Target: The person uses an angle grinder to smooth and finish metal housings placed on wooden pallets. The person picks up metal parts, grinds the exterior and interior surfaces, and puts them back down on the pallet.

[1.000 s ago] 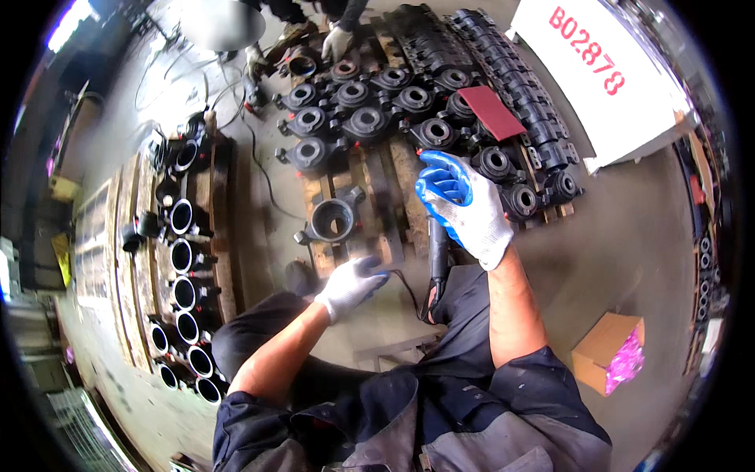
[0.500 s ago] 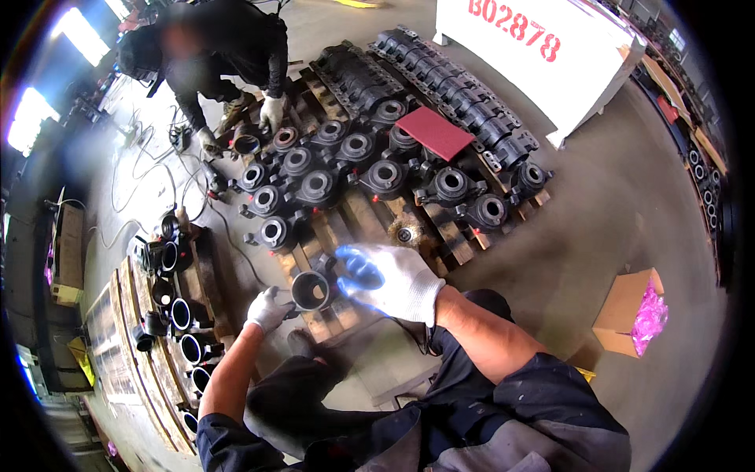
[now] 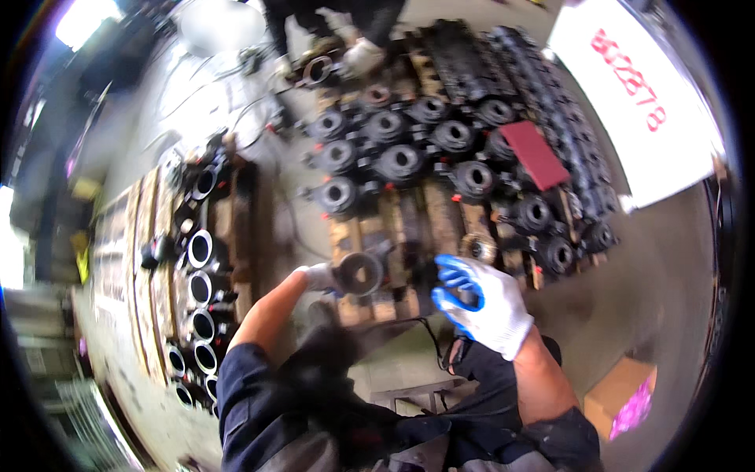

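Left hand (image 3: 318, 277) gripping a dark ring-shaped casting (image 3: 360, 273) at the pallet's (image 3: 393, 303) near edge. Right hand (image 3: 480, 303) spread wide, empty, just right of it. Bore axis facing upward.

Your left hand (image 3: 318, 275) sits near the centre of the view in a white glove, reached forward with the forearm bare from the wrist back to a dark blue sleeve pushed up near the elbow. Its fingers are curled closed, though motion blur hides how tightly. Your right hand (image 3: 480, 303) is just to the right and slightly lower, wearing a white glove with blue coating on palm and fingers. The fingers are spread and loosely bent, palm turned leftward. Your right forearm is bare, rising from a dark sleeve at the lower edge.
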Demonstrator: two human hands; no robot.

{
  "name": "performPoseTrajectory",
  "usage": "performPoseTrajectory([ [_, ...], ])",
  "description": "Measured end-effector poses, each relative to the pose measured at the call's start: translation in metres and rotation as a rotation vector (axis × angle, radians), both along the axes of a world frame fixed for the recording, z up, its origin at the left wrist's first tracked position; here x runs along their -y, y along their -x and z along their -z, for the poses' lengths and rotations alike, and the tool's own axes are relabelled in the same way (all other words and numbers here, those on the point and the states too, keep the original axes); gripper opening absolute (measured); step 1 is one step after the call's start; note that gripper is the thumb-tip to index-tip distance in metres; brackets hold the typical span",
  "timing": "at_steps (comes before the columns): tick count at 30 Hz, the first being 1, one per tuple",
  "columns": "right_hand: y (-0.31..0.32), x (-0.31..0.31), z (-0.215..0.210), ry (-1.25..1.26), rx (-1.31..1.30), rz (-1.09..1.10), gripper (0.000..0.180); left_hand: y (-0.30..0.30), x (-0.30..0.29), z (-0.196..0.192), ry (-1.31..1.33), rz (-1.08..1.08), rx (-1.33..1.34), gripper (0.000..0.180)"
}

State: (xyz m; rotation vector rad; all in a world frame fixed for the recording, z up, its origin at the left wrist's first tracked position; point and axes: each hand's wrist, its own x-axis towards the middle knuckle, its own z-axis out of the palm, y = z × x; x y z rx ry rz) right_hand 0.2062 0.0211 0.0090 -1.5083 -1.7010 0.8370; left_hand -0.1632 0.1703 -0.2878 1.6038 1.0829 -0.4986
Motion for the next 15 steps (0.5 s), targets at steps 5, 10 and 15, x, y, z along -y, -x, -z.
performPoseTrajectory([
  [5, 0.007, -0.004, 0.014, 0.176, -0.144, 0.05, 0.047, -0.014, 0.01, -0.004, -0.128, 0.179, 0.028, 0.058],
  [10, 0.02, -0.005, 0.016, 0.283, -0.197, 0.073, 0.049, -0.017, 0.036, 0.002, -0.246, 0.006, -0.043, 0.035],
  [15, 0.028, -0.008, 0.024, 0.335, -0.175, 0.062, 0.05, -0.013, 0.081, -0.022, 0.01, -0.479, -0.006, 0.027],
])
